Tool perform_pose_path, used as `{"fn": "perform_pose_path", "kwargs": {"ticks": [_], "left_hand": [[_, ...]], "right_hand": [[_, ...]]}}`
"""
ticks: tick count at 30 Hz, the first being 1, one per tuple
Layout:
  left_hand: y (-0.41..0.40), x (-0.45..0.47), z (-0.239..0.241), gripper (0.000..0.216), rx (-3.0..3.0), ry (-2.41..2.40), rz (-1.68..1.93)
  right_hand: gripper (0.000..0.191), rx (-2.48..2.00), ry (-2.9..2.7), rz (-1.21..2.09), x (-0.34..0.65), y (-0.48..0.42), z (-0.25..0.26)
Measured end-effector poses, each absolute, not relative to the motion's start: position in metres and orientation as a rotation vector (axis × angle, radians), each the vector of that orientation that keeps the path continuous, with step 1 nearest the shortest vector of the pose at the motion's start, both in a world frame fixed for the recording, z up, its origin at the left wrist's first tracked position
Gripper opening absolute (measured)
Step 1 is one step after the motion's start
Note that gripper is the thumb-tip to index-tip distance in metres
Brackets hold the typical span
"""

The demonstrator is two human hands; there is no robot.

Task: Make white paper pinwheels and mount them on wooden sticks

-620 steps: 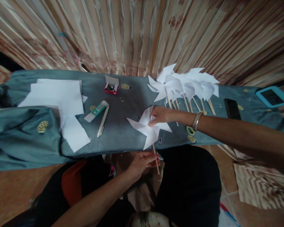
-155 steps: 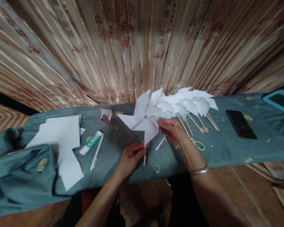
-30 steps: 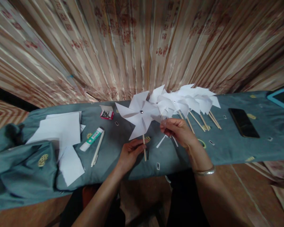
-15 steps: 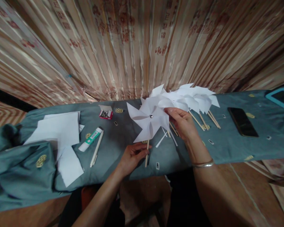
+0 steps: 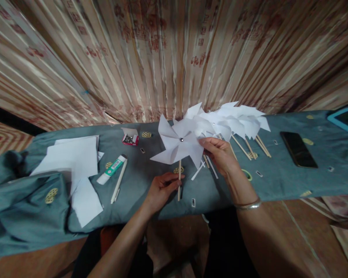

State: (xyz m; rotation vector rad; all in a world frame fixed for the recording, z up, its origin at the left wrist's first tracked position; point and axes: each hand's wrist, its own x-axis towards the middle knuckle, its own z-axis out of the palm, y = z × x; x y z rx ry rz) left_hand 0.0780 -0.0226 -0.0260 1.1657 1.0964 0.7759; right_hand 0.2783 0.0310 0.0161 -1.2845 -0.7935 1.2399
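A white paper pinwheel (image 5: 176, 144) stands up in front of me, a shiny pin head at its centre and a thin wooden stick (image 5: 179, 175) below. My left hand (image 5: 162, 189) pinches that stick between thumb and fingers near its lower end. At the pinwheel's right side, the thumb and index finger of my right hand (image 5: 219, 154) close on the edge of a blade. Behind it, more white pinwheels (image 5: 237, 119) lie overlapping in a row, their sticks pointing toward me. Narrow paper strips (image 5: 198, 170) rest beside my right hand.
On the left of the cloth-covered table (image 5: 150, 166) are white paper sheets (image 5: 75, 154), a glue stick (image 5: 112, 169), a pen (image 5: 118, 181) and a small open box of pins (image 5: 130, 138). To the right lie a phone (image 5: 298, 150), a green ring (image 5: 246, 175) and a blue-framed device (image 5: 346, 119).
The pinwheel's blades have turned about the pin, and its head has shifted slightly left. My right hand has moved a little left and down with the blade edge; my left hand stays on the stick.
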Motion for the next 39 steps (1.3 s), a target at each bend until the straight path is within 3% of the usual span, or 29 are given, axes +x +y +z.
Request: {"fn": "perform_pose_path", "kwargs": {"ticks": [23, 39], "left_hand": [[-0.022, 0.079, -0.028, 0.027, 1.053, 1.079, 0.851], [-0.02, 0.078, -0.025, 0.019, 1.127, 1.092, 0.857]], "right_hand": [[0.031, -1.253, -0.807, 1.416, 0.259, 0.022, 0.011], [0.028, -1.212, -0.87, 1.495, 0.247, 0.016, 0.01]]}}
